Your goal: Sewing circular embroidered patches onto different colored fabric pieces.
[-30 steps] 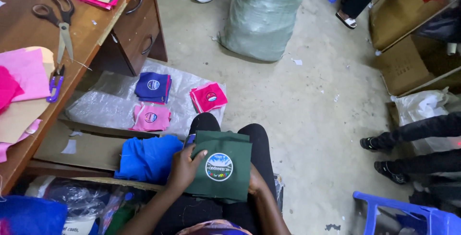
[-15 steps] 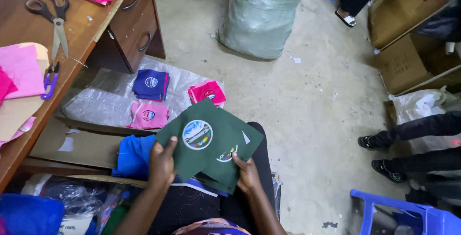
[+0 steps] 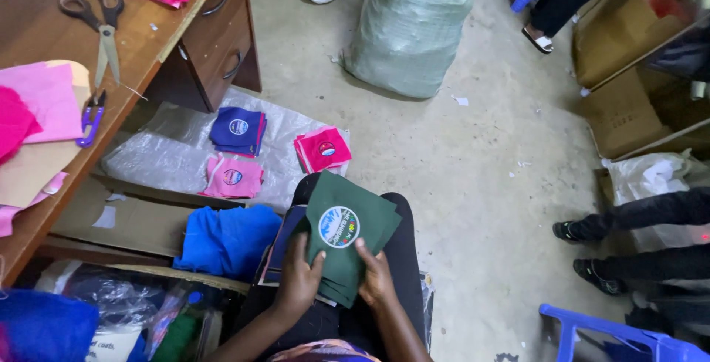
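Left hand (image 3: 298,279), right hand (image 3: 376,279) grip green cloth (image 3: 347,240) on lap.

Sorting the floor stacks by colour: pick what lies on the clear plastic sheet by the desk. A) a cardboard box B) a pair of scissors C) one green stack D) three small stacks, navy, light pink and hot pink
D: on the plastic sheet lie a navy stack, a light pink stack and a hot pink stack.
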